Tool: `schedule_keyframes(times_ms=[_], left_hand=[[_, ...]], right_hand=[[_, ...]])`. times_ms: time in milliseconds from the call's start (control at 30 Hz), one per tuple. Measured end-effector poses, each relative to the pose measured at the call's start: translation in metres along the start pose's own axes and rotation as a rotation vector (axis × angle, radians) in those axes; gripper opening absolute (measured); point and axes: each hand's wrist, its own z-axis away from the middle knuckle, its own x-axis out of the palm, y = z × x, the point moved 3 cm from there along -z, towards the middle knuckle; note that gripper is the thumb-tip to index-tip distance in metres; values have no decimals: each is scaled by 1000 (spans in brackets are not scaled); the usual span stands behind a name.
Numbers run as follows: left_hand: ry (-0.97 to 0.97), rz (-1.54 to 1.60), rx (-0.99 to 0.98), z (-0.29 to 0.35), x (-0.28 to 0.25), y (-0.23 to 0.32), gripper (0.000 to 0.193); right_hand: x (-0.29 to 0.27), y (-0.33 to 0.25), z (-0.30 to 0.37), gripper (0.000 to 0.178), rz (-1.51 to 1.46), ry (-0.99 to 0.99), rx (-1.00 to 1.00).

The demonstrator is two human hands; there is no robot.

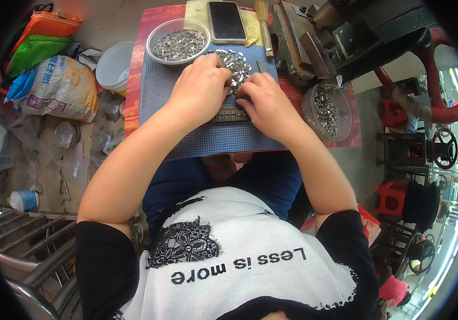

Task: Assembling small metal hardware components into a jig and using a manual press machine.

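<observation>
Where the work sits, head view: on a blue textured mat (154, 104) laid over the red tabletop (132, 114); left hand (202, 88) and right hand (266, 104) face each other there.
Loose heap: small shiny metal pieces (238, 66), spread on the mat from mid-tabletop toward the far edge, between and beyond the hands.
Slotted strip: a metal strip (230, 114), lying crosswise just nearside of the heap, toward the near edge.
Left grip: fingers bent down at the heap's left side, tips hidden; cannot tell whether closed on a piece.
Right grip: fingers curled in, thumb and forefinger close together by the strip's right end; cannot tell if anything is pinched.
Far left corner: round bowl (173, 63), filled with similar pieces.
Far edge: phone (226, 22), screen dark, on a yellow cloth (197, 10); brush (262, 26) to its right.
Far right corner: dark metal machine (314, 42).
Right edge: clear tub (344, 114), more pieces inside.
Off left edge: white bucket (114, 69), printed sack (58, 88) beyond.
</observation>
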Motion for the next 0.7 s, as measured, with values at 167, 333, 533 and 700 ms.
schedule_keyframes(times_ms=[167, 333, 533, 700], left_hand=[[8, 179, -121, 5, -16, 3, 12], [-97, 386, -294, 25, -29, -11, 13], [-184, 588, -398, 49, -29, -13, 10], [-150, 323, -217, 55, -27, -9, 10]], right_hand=[[-13, -11, 5, 11, -225, 12, -26], [-5, -15, 10, 9, -318, -35, -40], [0, -15, 11, 9, -344, -25, 7], [4, -14, 13, 11, -350, 23, 36]])
